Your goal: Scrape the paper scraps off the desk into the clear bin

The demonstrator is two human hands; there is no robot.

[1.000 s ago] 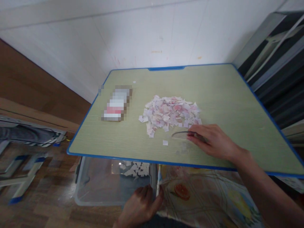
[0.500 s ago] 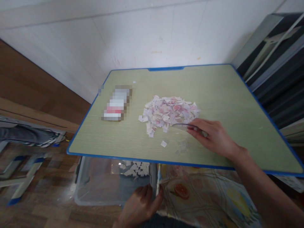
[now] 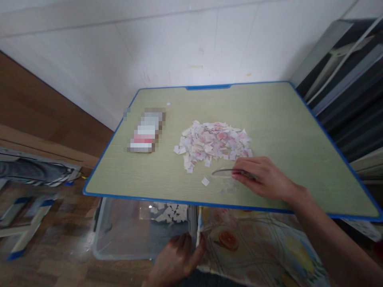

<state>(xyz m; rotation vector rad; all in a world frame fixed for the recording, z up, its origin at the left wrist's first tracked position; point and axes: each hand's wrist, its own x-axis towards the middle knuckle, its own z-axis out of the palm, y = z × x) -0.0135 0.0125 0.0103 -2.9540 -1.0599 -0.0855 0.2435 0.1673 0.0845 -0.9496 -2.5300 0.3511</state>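
Observation:
My right hand is closed on a thin, curved, dark-edged piece, partly see-through, held just above the board. Whether it is a blade or a plastic sheet I cannot make out. Beyond it lies a loose pile of small paper scraps, whitish with pink and lilac tints. One square scrap sits apart, nearer the front edge. Below the board, my left hand is closed at the left edge of a fruit-print cloth, beside a clear plastic bin. Its fingertips are partly hidden.
The pale green board has a blue rim and stands against a white wall. A blurred-out flat object lies at its left. White paper pieces are in the bin. A metal-legged frame stands on the wooden floor.
My right hand has drawn the thin piece toward me, away from the pile's front edge, uncovering scraps there. My left hand stays in place.

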